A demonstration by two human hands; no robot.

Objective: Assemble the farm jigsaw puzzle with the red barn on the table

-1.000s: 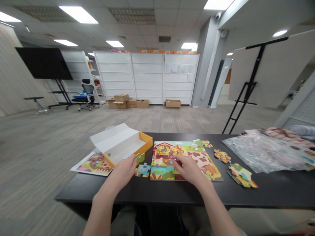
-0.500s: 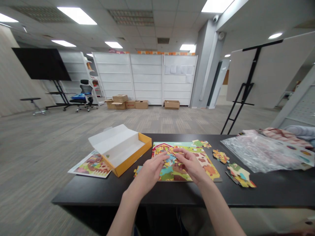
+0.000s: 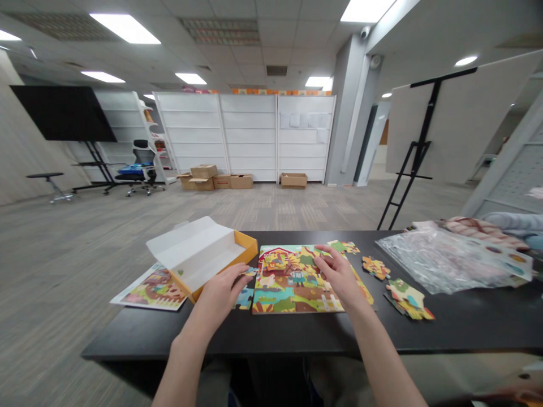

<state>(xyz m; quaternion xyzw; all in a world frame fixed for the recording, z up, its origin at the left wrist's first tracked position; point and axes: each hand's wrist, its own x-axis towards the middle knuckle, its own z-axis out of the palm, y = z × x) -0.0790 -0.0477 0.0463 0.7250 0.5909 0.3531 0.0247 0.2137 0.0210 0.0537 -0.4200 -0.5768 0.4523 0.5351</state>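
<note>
A colourful farm-scene jigsaw puzzle (image 3: 292,288) lies on the black table, with a red barn at its upper left. My left hand (image 3: 223,288) is off the puzzle's left edge, its thumb and fingertips closed on a small bluish puzzle piece (image 3: 251,271). Just below those fingers, a blue loose piece (image 3: 244,298) rests on the table, partly covered by the hand. Above the puzzle's upper right part is my right hand (image 3: 339,274), fingers bent and thumb apart from the index finger. I see no piece between them. This hand hides some of the puzzle's right side.
Left of the puzzle stands an open yellow box (image 3: 246,249) with a white inside, beside a printed picture sheet (image 3: 155,288). Loose pieces lie to the right (image 3: 375,267), with a stack of pieces (image 3: 409,299) nearer me. Clear plastic bags (image 3: 449,260) cover the table's right end.
My hands have moved apart from above the puzzle's middle. The left went to the left edge, the right slightly up and right, uncovering the puzzle's middle. The view has shifted slightly.
</note>
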